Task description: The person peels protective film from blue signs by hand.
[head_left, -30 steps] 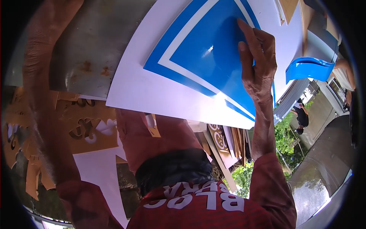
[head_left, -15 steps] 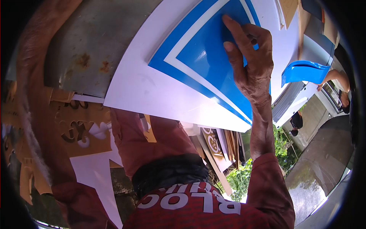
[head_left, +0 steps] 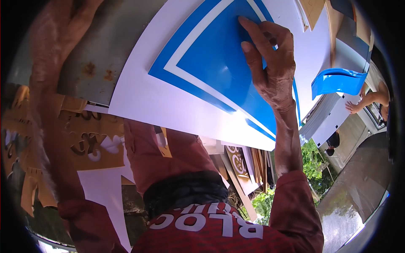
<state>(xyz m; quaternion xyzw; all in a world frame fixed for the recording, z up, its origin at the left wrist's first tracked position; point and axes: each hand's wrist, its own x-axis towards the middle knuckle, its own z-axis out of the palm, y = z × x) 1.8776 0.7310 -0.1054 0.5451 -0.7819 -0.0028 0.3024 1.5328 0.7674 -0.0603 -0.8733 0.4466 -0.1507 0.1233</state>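
My right hand [head_left: 272,63] is over a blue panel [head_left: 211,63] with a white inset border. Its index fingertip meets the blue surface, the thumb is held apart, and the other fingers are bent with nothing visible in them. The panel lies on a larger white sheet [head_left: 130,97]. At the upper left, my left hand [head_left: 55,46] is slightly blurred, near a grey metal surface [head_left: 114,46] with rust spots. Its thumb is spread away from the rest of the hand, while its fingertips are cut off by the view's edge.
A curved blue piece [head_left: 337,82] sits at the right, near another person's hand [head_left: 353,107]. Brown cut-out sheets [head_left: 101,126] lie at lower left. Boards [head_left: 236,168] lean behind my body. Another person [head_left: 333,141] appears farther off.
My left hand has come further into view at upper left. My right hand and the blue panel appear slightly further left. The other person's hand now shows below the curved blue piece, fingers spread.
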